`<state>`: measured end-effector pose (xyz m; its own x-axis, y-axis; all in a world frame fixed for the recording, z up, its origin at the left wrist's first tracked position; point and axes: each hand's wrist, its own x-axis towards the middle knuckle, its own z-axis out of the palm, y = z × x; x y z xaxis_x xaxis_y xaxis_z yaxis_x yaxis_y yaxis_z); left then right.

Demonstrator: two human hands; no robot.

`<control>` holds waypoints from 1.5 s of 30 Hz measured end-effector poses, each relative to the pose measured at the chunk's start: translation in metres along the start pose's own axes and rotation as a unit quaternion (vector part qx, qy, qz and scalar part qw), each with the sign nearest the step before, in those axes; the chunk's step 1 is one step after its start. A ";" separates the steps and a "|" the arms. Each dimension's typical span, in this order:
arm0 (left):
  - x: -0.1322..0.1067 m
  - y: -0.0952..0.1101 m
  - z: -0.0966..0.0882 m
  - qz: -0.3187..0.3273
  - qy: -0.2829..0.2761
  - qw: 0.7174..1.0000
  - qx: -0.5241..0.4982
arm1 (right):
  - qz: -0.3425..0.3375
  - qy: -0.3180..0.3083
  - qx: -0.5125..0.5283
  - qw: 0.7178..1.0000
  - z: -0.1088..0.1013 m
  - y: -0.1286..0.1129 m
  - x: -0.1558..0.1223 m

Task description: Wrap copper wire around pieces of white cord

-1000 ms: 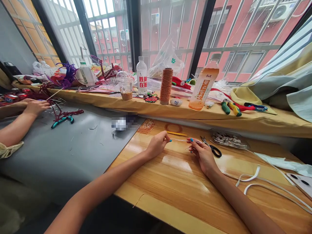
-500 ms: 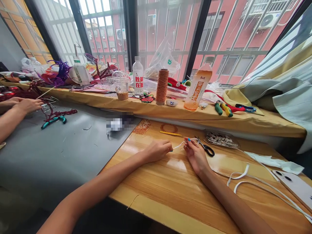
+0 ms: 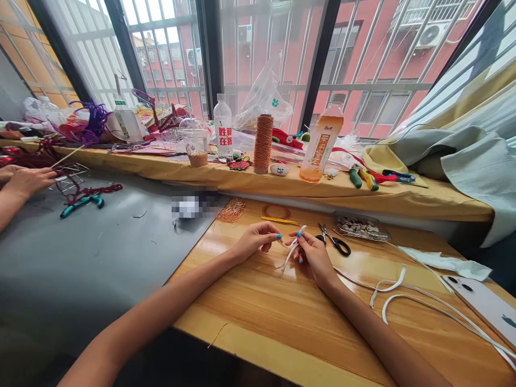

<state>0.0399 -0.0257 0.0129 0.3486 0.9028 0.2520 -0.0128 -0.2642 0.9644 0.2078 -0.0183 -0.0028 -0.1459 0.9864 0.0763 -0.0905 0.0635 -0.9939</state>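
My left hand (image 3: 257, 240) pinches one end of a thin white cord (image 3: 287, 260) between thumb and forefinger, above the wooden table. Close beside it, my right hand (image 3: 315, 257) pinches the same cord between thumb and fingers, where strands cross. Loose ends of the cord hang down between the two hands, and a short tip sticks up past the right fingers. Black-handled scissors (image 3: 339, 245) lie open on the table just behind my right hand. More white cord (image 3: 393, 290) lies in loops to the right of my right forearm.
A clear tray of small pale pieces (image 3: 362, 226), a yellow strip (image 3: 279, 220), a coil of brown wire (image 3: 276, 211) and a phone (image 3: 481, 303) lie on the table. The ledge holds a spool (image 3: 263, 144) and bottles (image 3: 322, 141). Another person's hands (image 3: 26, 183) work at far left.
My left hand has turned and lifted slightly, fingers now spread more around the cord end. My right hand has moved left, away from the scissors, and the cord now hangs downward between the hands.
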 end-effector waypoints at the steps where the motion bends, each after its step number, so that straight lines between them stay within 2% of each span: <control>1: 0.000 0.001 0.000 0.013 -0.003 1.000 0.009 | 0.006 -0.006 -0.001 1.000 0.000 -0.001 0.000; 4: 0.001 -0.001 0.000 0.059 -0.064 0.991 0.105 | 0.018 -0.012 0.020 1.000 0.000 -0.004 -0.001; 7: 0.000 -0.005 0.000 0.098 -0.137 0.965 0.201 | 0.022 -0.017 0.030 0.999 -0.002 -0.006 -0.002; 12: -0.003 -0.005 0.001 0.189 -0.173 0.917 0.307 | 0.036 -0.026 0.043 0.998 -0.004 -0.009 -0.002; 15: -0.004 -0.003 0.001 0.251 -0.166 0.872 0.387 | 0.038 -0.026 0.055 0.997 -0.005 -0.011 -0.003; 17: -0.003 -0.004 0.001 0.273 -0.147 0.852 0.422 | 0.037 -0.030 0.058 0.997 -0.006 -0.012 -0.003; 23: -0.008 -0.006 0.003 0.289 -0.077 0.803 0.515 | 0.044 -0.091 0.034 0.994 -0.005 -0.014 -0.005; 29: -0.010 0.000 0.002 0.314 -0.107 0.737 0.589 | 0.048 -0.118 0.028 0.991 -0.003 -0.015 -0.006; 31: -0.009 0.001 0.001 0.325 -0.111 0.726 0.596 | 0.045 -0.120 0.036 0.991 -0.004 -0.014 -0.006; 35: -0.011 0.002 0.002 0.321 -0.112 0.732 0.591 | 0.048 -0.143 0.022 0.988 -0.003 -0.010 -0.005; 37: -0.012 0.001 0.004 0.314 -0.115 0.752 0.568 | 0.048 -0.149 0.008 0.988 -0.001 -0.009 -0.006; 40: -0.010 -0.004 0.007 0.274 -0.095 0.823 0.489 | 0.025 -0.141 -0.012 0.990 0.002 -0.010 -0.007; 43: -0.006 -0.010 0.010 0.200 -0.040 0.901 0.384 | 0.012 -0.115 -0.027 0.993 0.003 -0.011 -0.007; 45: -0.002 -0.011 0.010 0.143 -0.010 0.931 0.335 | 0.018 -0.091 -0.016 0.996 0.002 -0.012 -0.006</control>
<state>0.0489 -0.0282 0.0005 0.4383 0.7584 0.4824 0.4770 -0.6511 0.5904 0.2076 -0.0258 0.0091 -0.3242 0.9447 0.0501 -0.0515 0.0353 -0.9980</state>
